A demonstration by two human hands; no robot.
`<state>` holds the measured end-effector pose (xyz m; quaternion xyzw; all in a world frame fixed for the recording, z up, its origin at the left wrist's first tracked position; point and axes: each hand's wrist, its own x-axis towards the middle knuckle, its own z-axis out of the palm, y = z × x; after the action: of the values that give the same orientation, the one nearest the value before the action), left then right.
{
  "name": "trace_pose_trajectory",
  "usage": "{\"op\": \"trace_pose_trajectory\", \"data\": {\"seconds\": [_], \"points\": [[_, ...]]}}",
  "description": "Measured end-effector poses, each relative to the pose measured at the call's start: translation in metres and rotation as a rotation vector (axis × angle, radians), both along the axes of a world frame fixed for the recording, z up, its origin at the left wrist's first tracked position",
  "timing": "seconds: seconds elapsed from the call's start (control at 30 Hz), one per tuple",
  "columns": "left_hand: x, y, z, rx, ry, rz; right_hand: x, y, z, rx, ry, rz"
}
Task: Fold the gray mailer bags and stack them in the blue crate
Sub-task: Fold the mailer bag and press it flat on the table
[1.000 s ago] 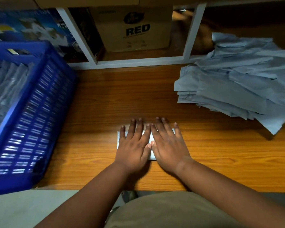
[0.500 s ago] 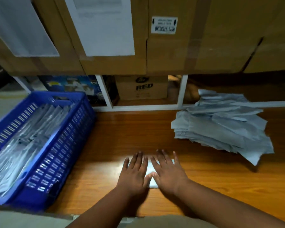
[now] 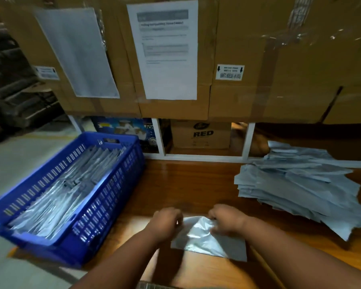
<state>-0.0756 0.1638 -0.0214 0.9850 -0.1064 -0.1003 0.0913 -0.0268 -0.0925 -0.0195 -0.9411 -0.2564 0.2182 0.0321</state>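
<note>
— Hands first, nearest us: the left hand (image 3: 167, 222) and the right hand (image 3: 225, 221) are both curled onto the far edge of one gray mailer bag (image 3: 206, 239), pinching it up off the wooden table (image 3: 196, 184).

— How will that film behave, do you think?

— Light and floppy, I'd judge. It is glossy and rumples where they grip it, so it looks slippery too. Holding it at two spots along one edge, as they do, seems wise; the near edge lies flat on the wood.

— And the rest?

— Just beyond, to the right, a loose pile of unfolded bags (image 3: 300, 186) sprawls on the table. To the left, the blue crate (image 3: 104, 205) already holds folded bags (image 3: 71, 190) in rows.

— Behind that?

— Cardboard boxes (image 3: 258, 49) with a printed sheet (image 3: 165, 49) taped on.
</note>
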Motion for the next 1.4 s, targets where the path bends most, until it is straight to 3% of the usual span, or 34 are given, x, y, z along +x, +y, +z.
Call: {"op": "trace_pose_trajectory", "data": {"seconds": [0.23,0.5,0.7,0.97,1.13,1.4], "points": [[-0.006,0.067,0.087,-0.199,-0.173,0.104,0.046,0.044,0.072,0.271,0.033,0.077],[-0.034,0.175,0.192,-0.106,-0.384,0.389,0.087,0.202,0.188,0.3,-0.228,0.327],[-0.081,0.267,0.219,-0.124,-0.426,0.625,0.086,0.329,0.229,0.305,-0.448,0.54],[-0.112,0.334,0.174,-0.056,-0.14,0.673,0.074,0.454,0.191,0.047,-0.175,0.782],[-0.088,0.34,0.145,-0.08,-0.015,0.629,0.077,0.48,0.157,-0.158,-0.157,0.806],[-0.047,0.333,0.105,0.05,0.323,0.483,0.074,0.496,0.11,-0.448,-0.106,0.859]]}}
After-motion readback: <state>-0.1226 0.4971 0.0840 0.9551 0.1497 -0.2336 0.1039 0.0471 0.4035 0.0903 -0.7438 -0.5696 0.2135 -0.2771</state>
